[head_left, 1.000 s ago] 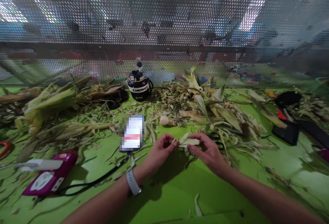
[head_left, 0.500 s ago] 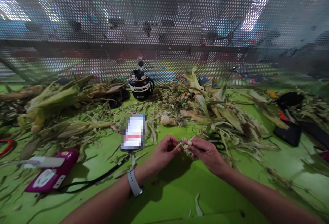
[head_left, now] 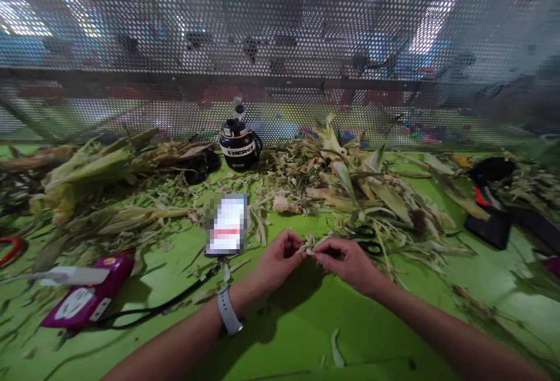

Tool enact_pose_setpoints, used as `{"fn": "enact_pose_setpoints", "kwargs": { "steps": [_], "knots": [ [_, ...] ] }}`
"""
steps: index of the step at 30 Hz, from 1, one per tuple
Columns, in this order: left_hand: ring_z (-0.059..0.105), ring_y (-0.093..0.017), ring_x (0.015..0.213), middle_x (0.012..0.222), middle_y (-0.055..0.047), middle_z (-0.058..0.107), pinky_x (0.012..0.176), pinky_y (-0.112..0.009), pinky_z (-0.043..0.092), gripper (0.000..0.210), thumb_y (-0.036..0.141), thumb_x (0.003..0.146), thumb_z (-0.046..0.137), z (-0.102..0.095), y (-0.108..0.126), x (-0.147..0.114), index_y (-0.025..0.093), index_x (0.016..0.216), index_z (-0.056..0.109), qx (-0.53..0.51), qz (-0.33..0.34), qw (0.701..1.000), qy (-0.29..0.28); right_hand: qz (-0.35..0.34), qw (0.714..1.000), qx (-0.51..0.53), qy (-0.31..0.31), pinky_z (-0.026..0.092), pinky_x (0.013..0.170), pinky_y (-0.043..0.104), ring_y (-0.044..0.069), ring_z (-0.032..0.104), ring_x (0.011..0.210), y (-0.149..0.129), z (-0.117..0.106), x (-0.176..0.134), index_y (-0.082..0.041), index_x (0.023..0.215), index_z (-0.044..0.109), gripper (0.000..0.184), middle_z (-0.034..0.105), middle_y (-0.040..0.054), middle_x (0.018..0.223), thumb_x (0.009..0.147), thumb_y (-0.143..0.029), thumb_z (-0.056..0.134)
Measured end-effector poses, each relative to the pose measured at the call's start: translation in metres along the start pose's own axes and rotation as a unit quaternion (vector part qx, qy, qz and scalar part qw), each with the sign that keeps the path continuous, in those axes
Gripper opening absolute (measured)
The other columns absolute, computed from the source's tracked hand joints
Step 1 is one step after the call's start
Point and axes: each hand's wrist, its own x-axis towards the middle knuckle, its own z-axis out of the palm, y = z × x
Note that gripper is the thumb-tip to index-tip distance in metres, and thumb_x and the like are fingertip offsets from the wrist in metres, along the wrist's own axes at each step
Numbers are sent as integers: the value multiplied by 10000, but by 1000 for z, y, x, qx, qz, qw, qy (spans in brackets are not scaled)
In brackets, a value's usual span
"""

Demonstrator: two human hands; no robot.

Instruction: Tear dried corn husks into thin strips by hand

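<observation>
Between my two hands, above the green table [head_left: 301, 334], is a small pale bundle of corn husk strips [head_left: 309, 243]. My left hand [head_left: 280, 258], with a watch on its wrist, pinches the bundle's left side between thumb and fingers. From the right, my right hand [head_left: 345, 259] pinches the same piece with its fingertips. The fingers hide part of the bundle. Black-handled scissors [head_left: 371, 245] lie just behind my right hand, partly among husk scraps. A pinkish, crumpled lump [head_left: 286, 205] rests on the table beyond my hands.
Corn husks [head_left: 385, 194] are heaped behind my hands, with more husks [head_left: 100, 165] at left. A phone [head_left: 227, 226], a purple power bank [head_left: 94, 293] and a black ENERGY jug [head_left: 238, 146] stand or lie leftward. A dark phone [head_left: 490, 226] is at right. Perforated metal sheet [head_left: 280, 13] rises behind.
My right hand has shifted slightly left, closer to my left hand, and its grip on the husk bundle has changed. My left hand stays almost in place.
</observation>
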Motion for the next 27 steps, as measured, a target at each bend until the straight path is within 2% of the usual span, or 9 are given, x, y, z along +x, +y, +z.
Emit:
{"fn": "enact_pose_setpoints", "kwargs": {
  "steps": [5,9,11,17,23,27],
  "knots": [
    [499,-120,691,731,19,514,624,-250,422,154,249,776,594,4,4,-3,185,811,458,148,65,986,34,72,993,92,7,451,527,240,111,526,577,4,2,1,-161,822,556,264,573,-9,669,719,-382,657],
    [496,-112,644,702,30,511,585,-235,416,104,203,777,557,5,4,-4,188,794,455,209,106,971,39,69,991,113,4,454,549,235,111,538,614,4,4,0,-180,865,499,302,561,-19,691,729,-402,652],
    [492,-107,619,683,36,507,567,-229,412,94,200,779,546,6,3,-4,187,790,454,222,116,967,38,61,993,100,1,452,561,238,115,539,631,3,4,-1,-183,873,483,288,559,-15,708,743,-387,639],
    [527,-115,651,706,21,545,602,-234,441,69,124,773,502,7,1,-7,182,798,472,247,131,960,32,28,998,37,44,449,631,258,134,542,707,3,6,-3,-195,862,460,176,551,-2,763,779,-286,586],
    [594,-135,737,794,-8,613,681,-265,490,114,110,769,513,8,1,-9,185,846,478,225,126,966,32,-5,999,32,-14,429,616,249,129,522,694,6,7,-4,-193,845,470,116,529,-9,742,799,-256,555],
    [633,-149,799,852,-31,652,722,-283,515,175,148,783,541,9,3,-9,183,946,486,193,108,975,27,21,998,64,6,425,582,243,119,507,651,3,7,-4,-197,831,443,142,515,-16,731,778,-258,560]
  ]
}}
